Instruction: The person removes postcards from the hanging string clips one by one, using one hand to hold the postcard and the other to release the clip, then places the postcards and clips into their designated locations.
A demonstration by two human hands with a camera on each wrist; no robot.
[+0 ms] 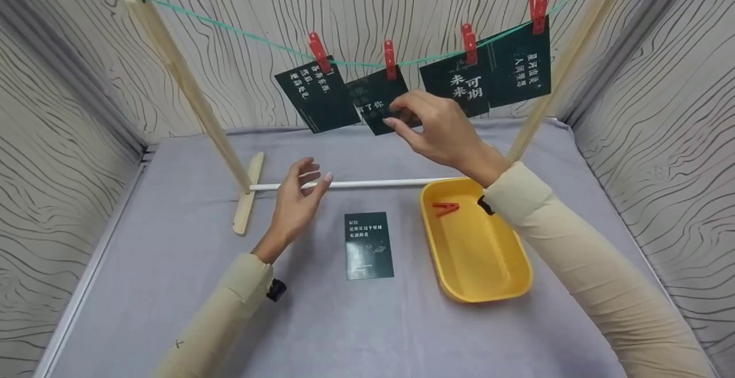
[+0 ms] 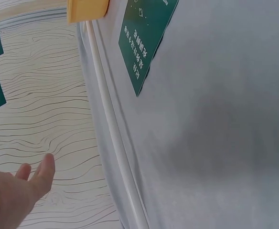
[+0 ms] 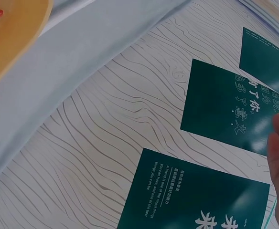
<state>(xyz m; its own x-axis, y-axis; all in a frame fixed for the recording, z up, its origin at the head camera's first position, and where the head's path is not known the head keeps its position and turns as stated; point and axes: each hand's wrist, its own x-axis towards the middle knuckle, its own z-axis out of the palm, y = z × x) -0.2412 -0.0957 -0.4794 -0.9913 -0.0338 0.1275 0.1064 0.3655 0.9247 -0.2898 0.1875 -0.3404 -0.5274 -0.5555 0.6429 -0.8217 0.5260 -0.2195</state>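
Four dark green printed cards hang from a green string, each under a red clothespin (image 1: pixel 389 59). My right hand (image 1: pixel 445 128) is in front of the second card from the left (image 1: pixel 376 88), thumb and forefinger bent towards each other with a gap between the tips. In the right wrist view its fingers (image 3: pixel 274 148) overlap that card's edge and grip nothing. My left hand (image 1: pixel 298 200) hovers by the white rod (image 1: pixel 373 184), fingers loosely bent and holding nothing. Another green card (image 1: pixel 369 246) lies flat on the cloth between the arms.
A yellow basin (image 1: pixel 482 269) with a red clothespin (image 1: pixel 445 208) inside stands under my right forearm. Wooden posts (image 1: pixel 184 85) hold the string at both sides, the left one on a wooden foot (image 1: pixel 248 194). Wood-patterned panels surround the cloth-covered table (image 1: pixel 126 286).
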